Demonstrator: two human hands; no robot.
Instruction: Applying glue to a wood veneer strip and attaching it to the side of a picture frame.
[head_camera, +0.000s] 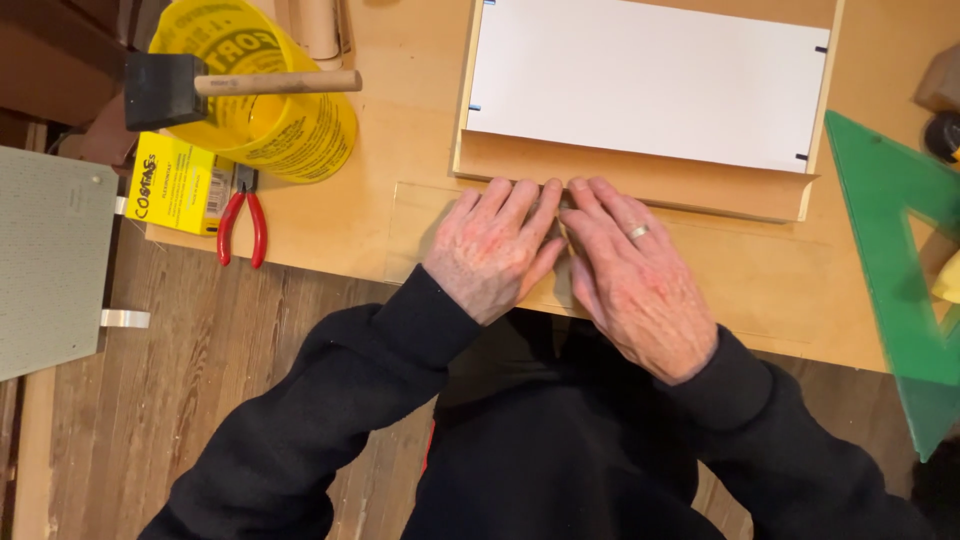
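My left hand (490, 245) and my right hand (625, 275) lie flat, palms down, side by side near the front edge of the wooden table (340, 225). Their fingertips press on the lower tan flap (700, 185) of a tan board that carries a white sheet (645, 75). A ring shows on one finger of my right hand. Under both hands lies a thin translucent sheet (760, 270) on the table. Neither hand grips anything, and the thumbs are hidden between the hands.
A yellow tub (270, 125) with a foam brush (215, 85) laid across it stands at the back left. Beside it are a small yellow box (175, 185) and red-handled pliers (242, 220). A green plastic triangle (900, 250) lies at the right, a grey panel (50, 255) at the far left.
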